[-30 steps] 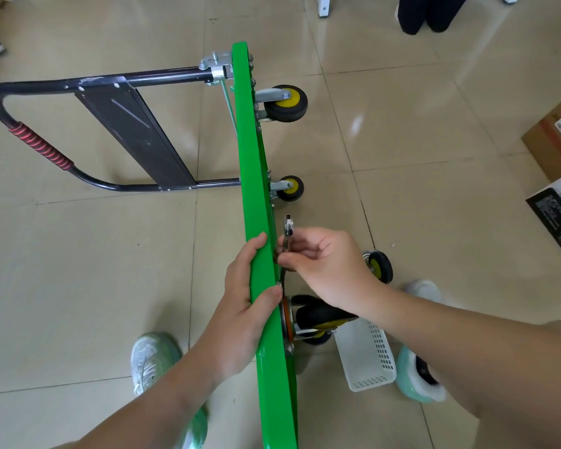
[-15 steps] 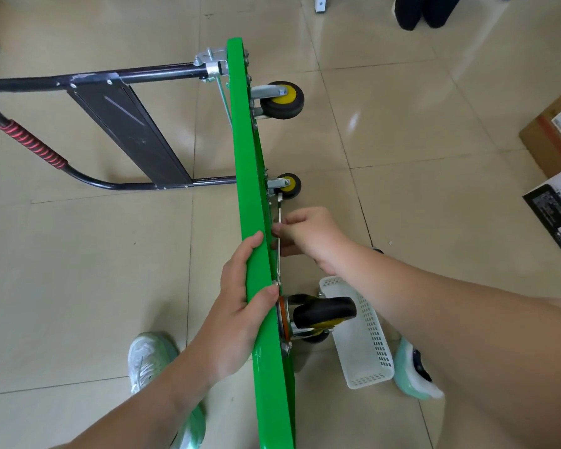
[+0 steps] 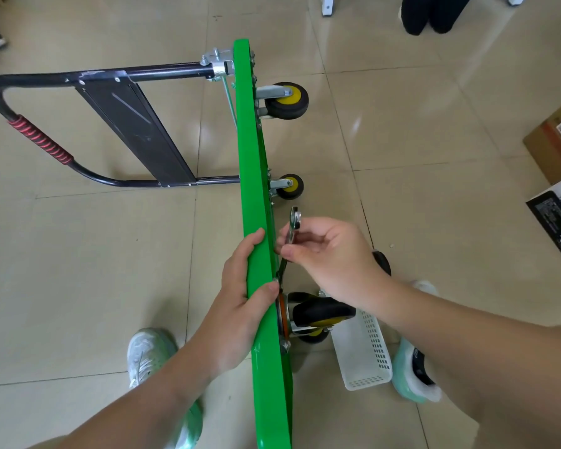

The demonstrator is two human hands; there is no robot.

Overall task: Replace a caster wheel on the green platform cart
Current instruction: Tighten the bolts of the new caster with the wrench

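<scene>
1. I see the green platform cart point(image 3: 256, 189) standing on its long edge on the tiled floor point(image 3: 78, 270), wheel side facing right, black handle point(image 3: 110, 76) sticking out left.
2. Left hand point(image 3: 237, 306) grips the deck's top edge, fingers and thumb curled round it, thumb tip just beside the wrench's lower end.
3. Right hand point(image 3: 331, 254) pinches the wrench point(image 3: 293, 225) shaft between thumb and curled fingers.
4. The wrench's lower end sits at the deck just above the near caster wheel point(image 3: 324, 311); the upper end points away from me.
5. Two far casters point(image 3: 289, 100) are mounted on the deck.
6. A white basket point(image 3: 363, 351) lies on the floor below the near caster.
</scene>
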